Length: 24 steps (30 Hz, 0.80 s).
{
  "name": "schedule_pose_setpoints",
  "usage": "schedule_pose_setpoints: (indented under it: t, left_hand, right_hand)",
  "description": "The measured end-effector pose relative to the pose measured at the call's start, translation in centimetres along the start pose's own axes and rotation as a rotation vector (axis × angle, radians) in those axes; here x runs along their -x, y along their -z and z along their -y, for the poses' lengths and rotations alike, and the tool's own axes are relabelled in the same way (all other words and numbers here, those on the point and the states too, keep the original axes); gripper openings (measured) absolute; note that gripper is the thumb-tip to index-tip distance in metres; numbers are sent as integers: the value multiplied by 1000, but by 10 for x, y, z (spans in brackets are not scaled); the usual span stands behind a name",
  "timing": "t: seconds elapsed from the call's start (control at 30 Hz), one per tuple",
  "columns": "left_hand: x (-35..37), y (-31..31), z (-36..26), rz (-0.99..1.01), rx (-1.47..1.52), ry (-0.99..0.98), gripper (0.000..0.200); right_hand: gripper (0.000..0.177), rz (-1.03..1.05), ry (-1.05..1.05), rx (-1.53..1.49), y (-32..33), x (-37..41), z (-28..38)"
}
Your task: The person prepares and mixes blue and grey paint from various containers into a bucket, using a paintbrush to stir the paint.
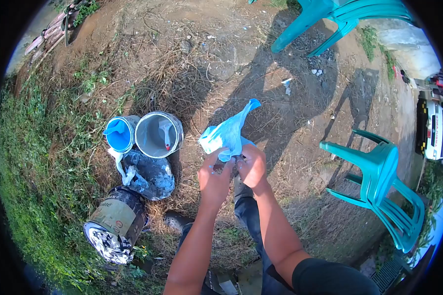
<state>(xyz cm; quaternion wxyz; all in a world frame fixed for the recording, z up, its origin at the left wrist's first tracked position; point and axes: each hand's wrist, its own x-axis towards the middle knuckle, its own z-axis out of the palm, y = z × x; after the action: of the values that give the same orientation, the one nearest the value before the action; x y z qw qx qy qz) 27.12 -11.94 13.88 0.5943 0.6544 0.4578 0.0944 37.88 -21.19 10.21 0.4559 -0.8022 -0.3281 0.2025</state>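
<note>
My left hand (215, 173) and my right hand (252, 167) are close together in front of me. Both are closed, fingertips pinching the lower edge of a thin, crumpled light blue sheet (226, 130). Its upper corner stands up to the right, and a lighter, whitish-blue patch shows on its left side. Whether it is cloth or plastic, I cannot tell. Bluish smears mark my left fingers. To the left of my hands stands a grey-walled bucket (143, 132) with a paintbrush (166, 132) inside. Beside that is a smaller pail (132, 133) containing blue paint (120, 140).
A paint-stained dark sheet (155, 177) and a white rag (119, 160) lie below the buckets. Nearer me, a labelled paint bucket (118, 216) rests tilted on the grass. Stacked green plastic chairs (379, 172) lie at right, with more chairs (339, 14) at the top right.
</note>
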Motion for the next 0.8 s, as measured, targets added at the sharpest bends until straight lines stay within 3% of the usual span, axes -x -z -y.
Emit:
schedule_pose_setpoints:
  t: [0.1, 0.17, 0.2, 0.37, 0.43, 0.5, 0.57, 0.67, 0.7, 0.73, 0.8]
  left_hand:
    - [-5, -11, 29, -40, 70, 83, 20]
    - [-5, -23, 37, -24, 14, 18, 13]
    - [-4, -27, 32, -16, 35, -89, 11]
    - [-6, -45, 19, -66, -88, -58, 16]
    - [-7, -47, 24, -24, -184, -41, 18]
    - [-11, -49, 33, 37, -188, -177, 18]
    - [-7, -51, 30, 27, -168, -154, 16]
    - [10, -51, 5, 31, -119, -106, 17]
    - [19, -50, -2, 41, -96, -84, 19]
    - [29, -52, -2, -12, -107, -160, 21]
    - [48, -43, -16, -42, -88, -111, 22]
  right_hand:
    - [28, 129, 33, 51, 16, -2, -8]
    - [29, 167, 37, 41, 22, -6, -13]
    - [30, 153, 30, 25, 23, -6, -15]
    - [34, 148, 69, -31, 26, -1, -29]
    - [37, 256, -55, 36, 31, 3, -33]
    - [34, 225, -73, -32, 36, 2, -29]
    - [31, 190, -83, -91, 36, 0, -25]
    - [18, 200, -436, -261, 28, 13, -39]
    - [18, 192, -443, -259, 27, 22, -51]
    - [20, 77, -507, -304, 23, 32, -66]
    - [27, -71, -602, -435, 19, 63, -103]
